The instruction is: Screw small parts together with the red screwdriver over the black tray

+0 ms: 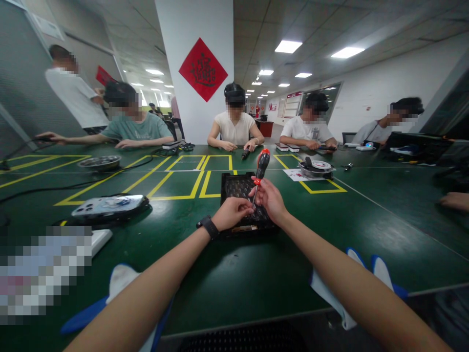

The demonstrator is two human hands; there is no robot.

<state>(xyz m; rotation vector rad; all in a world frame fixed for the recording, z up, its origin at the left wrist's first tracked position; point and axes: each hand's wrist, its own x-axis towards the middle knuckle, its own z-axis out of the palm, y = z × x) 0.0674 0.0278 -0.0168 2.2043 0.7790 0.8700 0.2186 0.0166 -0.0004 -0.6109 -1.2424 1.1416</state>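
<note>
My right hand [270, 199] is closed around the shaft of a red and black screwdriver [261, 166], which stands upright with its handle on top. My left hand [231, 212], with a black watch on the wrist, pinches at the lower tip of the shaft with fingers closed. Both hands hover over a black tray [234, 187] with many small compartments on the green table [205, 274]. What lies in the tray is too small to make out.
White and blue gloves [366, 274] lie under my forearms near the table's front edge. A phone [110, 205] lies at the left, a round dish [99, 162] farther back, a tape reel [317, 167] at the right. Several people sit along the far side.
</note>
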